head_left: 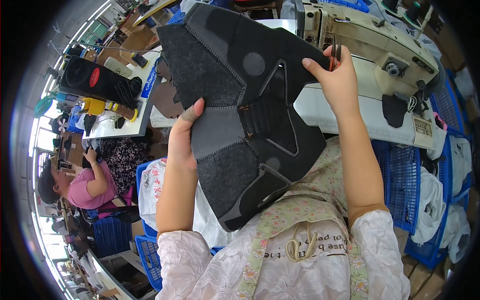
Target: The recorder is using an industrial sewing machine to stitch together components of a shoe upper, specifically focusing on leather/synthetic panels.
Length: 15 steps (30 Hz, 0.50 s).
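Observation:
A large black stitched fabric panel (220,127) is held up and tilted in front of me between both hands. Zigzag seams join its fuzzy and smooth sections, and angular cut-outs open along its right part. My left hand (181,140) grips its left edge, thumb on top, with a tan wrap around that thumb. At the upper right corner, my right hand (341,82) pinches the panel with the thumb in front. Orange-handled thread snips (336,54) also sit in the right hand, blades pointing up. The fingers behind the panel are hidden.
A sewing machine (370,37) stands on a white table (350,112) beyond the panel. Blue crates (400,180) with white bundles are at right. Another table at left bears a black cylinder (95,80) and thread cones. A person in pink (92,187) sits at far left.

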Motion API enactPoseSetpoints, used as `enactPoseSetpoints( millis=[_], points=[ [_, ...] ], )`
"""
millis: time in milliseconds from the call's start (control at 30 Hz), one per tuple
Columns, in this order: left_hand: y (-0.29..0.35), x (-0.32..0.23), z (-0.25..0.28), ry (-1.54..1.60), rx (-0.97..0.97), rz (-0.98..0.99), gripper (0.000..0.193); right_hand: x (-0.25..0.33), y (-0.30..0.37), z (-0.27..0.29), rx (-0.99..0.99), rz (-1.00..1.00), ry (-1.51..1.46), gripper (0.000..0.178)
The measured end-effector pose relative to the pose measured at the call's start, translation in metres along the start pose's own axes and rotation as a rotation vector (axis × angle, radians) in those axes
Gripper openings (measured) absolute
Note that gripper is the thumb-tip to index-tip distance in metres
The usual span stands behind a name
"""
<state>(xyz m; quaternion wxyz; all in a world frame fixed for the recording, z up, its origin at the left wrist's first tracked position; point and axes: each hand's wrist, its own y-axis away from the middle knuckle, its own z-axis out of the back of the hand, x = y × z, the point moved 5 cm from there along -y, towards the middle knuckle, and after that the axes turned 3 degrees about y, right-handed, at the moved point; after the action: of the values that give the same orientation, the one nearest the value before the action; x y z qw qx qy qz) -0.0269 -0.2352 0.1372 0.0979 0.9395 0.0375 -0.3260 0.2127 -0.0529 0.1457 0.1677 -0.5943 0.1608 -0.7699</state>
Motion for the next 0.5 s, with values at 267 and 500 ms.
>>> enactPoseSetpoints(
  millis=[267,500],
  points=[
    [-0.014,0.018,-0.011,-0.014,-0.057,0.023,0.032,-0.035,-0.003,0.001,0.04,-0.091,-0.051,0.046],
    [-0.024,0.02,0.001,-0.186,-0.127,-0.003,0.03,-0.046,-0.003,0.003,0.037,-0.128,-0.01,0.046]
  ],
)
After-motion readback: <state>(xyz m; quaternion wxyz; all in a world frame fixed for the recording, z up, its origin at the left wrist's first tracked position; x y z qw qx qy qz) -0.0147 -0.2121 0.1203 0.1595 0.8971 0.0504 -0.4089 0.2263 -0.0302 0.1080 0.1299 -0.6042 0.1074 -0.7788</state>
